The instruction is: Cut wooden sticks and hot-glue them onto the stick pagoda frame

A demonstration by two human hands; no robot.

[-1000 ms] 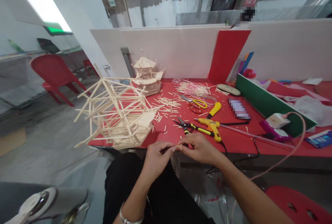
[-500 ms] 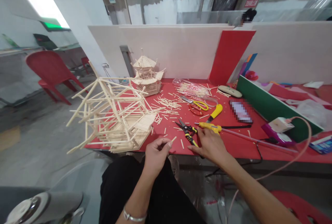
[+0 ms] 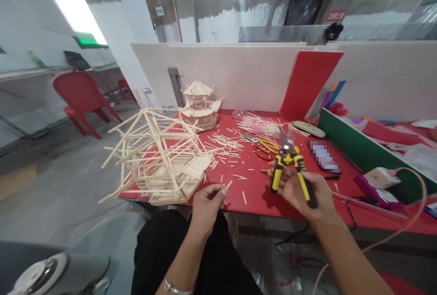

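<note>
— Well, what is the person at?
— The left hand [image 3: 207,199], lower middle of the frame, pinches a short stick [image 3: 228,184] between thumb and fingertips, just over the near edge of the red table [image 3: 259,197]. The right hand [image 3: 303,190], right of centre, is closed round the yellow handles of the cutters [image 3: 288,156]. They are held off the table, blades up and a little apart.
— So a cut?
— I'd judge it the readying of one. Stick and cutters are near each other but not touching. A cut would call for the stick's end to sit between the blades, held steady, with the fingertips well back.
— What lies around?
— A big stick frame [image 3: 160,158] at centre left hangs over the table's edge. A small pagoda [image 3: 200,103] stands behind it by the white wall. Loose sticks [image 3: 227,142] are scattered in the middle, with a clear bag [image 3: 254,123] of them further back. Scissors [image 3: 264,148] lie just behind the cutters, a phone [image 3: 324,157] to their right and a green board [image 3: 358,142] beyond.
— Anything in the way?
— Nothing between the hands. The frame stands close to the left hand, and a pink cable [image 3: 408,222] loops at lower right near the right arm. Either could be knocked, I'd say.
</note>
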